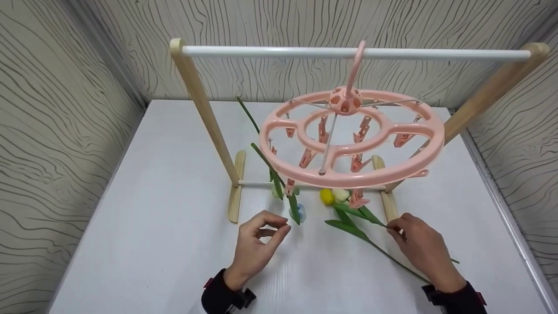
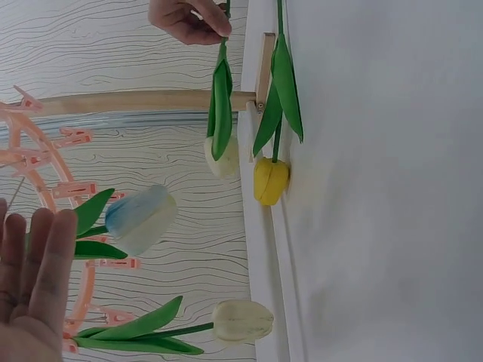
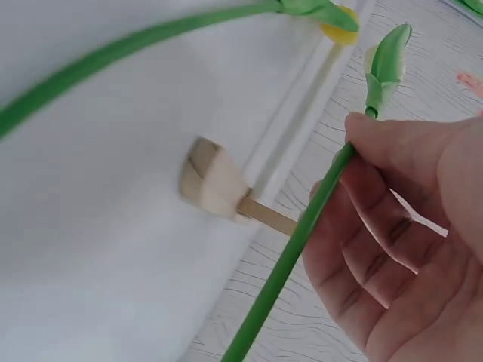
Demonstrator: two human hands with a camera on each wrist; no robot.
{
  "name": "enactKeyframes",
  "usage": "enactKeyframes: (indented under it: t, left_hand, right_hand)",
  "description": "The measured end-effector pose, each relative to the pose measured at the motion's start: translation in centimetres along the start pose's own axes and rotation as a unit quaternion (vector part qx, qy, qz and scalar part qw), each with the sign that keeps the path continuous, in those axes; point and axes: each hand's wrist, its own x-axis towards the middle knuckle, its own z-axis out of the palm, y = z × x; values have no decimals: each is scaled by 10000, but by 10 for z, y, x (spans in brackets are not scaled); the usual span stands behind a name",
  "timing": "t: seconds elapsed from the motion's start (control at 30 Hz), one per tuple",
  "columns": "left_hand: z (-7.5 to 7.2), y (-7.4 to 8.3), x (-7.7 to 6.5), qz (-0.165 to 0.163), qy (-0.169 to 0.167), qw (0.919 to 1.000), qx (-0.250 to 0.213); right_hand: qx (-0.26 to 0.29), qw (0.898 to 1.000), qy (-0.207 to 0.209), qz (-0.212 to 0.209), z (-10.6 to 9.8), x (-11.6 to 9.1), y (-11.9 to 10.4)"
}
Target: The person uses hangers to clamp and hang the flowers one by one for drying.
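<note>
My right hand [image 1: 420, 248] pinches the green stem [image 3: 279, 271] of a white tulip [image 1: 341, 194] just behind its leaves, between thumb and fingers. A yellow tulip [image 2: 270, 181] lies on the table beside it, its stem running under the right hand in the head view. My left hand [image 1: 257, 246] holds nothing; its thumb and index finger are bent toward each other with their tips apart. Close to those tips, a pale blue tulip [image 1: 300, 213] hangs head down from the pink clip hanger [image 1: 348, 179]. Another white tulip [image 2: 241, 320] hangs likewise, its stem pointing up.
A wooden stand [image 1: 202, 104] with a white top bar [image 1: 270, 52] carries the hanger by its hook. Several pink clips [image 1: 359, 200] dangle from the rings above the hands. The white table [image 1: 144, 209] is bounded by wood-patterned walls [image 1: 39, 131].
</note>
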Motion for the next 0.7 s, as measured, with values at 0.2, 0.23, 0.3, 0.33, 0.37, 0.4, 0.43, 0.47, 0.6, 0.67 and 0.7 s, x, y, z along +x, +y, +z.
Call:
enactKeyframes:
  t: [0.2,0.23,0.3,0.33,0.37,0.4,0.43,0.47,0.6,0.67,0.7]
  left_hand:
    - [5,3,1,-53,-223,9997,46]
    - [6,2,0,-63,-259,9996,52]
    - [7,-2,-1,-158,-336,9993,42]
    - [8,-6,-3,-201,-376,9991,44]
    - [9,-9,-4,-220,-408,9989,70]
    - [9,-13,-5,-200,-446,9988,102]
    - [10,-17,-6,-196,-485,9986,117]
    - [10,-20,-7,-203,-528,9983,129]
    - [13,-24,-7,-79,-719,9973,156]
    - [15,-24,-6,-41,-809,9966,126]
    - [16,-24,-5,-10,-848,9963,123]
  right_hand:
    - [-455,9950,425,-784,-15,-2,-11]
    - [-551,9930,471,-928,-18,-2,-13]
    - [-726,9894,499,-1155,-23,-2,-16]
    - [-799,9878,496,-1245,-25,-2,-18]
    - [-848,9868,465,-1296,-27,-2,-19]
    - [-878,9863,423,-1329,-30,-2,-21]
    - [-920,9856,371,-1371,-31,-1,-22]
    - [-953,9851,311,-1397,-33,-1,-23]
    - [-1071,9826,76,-1515,-37,1,-30]
    - [-1104,9810,19,-1594,-37,2,-34]
    - [-1119,9802,8,-1634,-37,2,-36]
